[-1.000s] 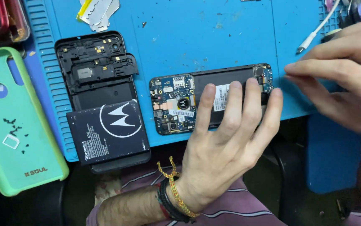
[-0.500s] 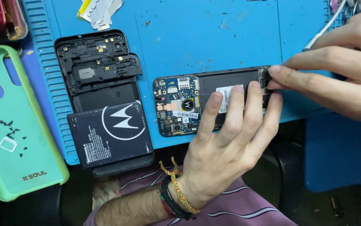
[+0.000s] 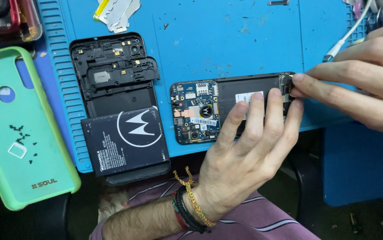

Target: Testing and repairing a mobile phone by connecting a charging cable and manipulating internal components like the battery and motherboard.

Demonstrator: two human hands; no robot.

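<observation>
**Opened phone held flat while its end component is worked**

Nearest, the left hand lies spread with its fingers pressing the opened phone flat against the blue repair mat; they clasp nothing. Right of the phone, the right hand pinches its fingertips on a small component at the phone's right end. The step in hand looks like freeing or seating that part; it likely calls for a steady, gentle pull. Left of the phone lie a black battery and rear housing, farther left a green case. Beyond the phone, a white cable.
</observation>
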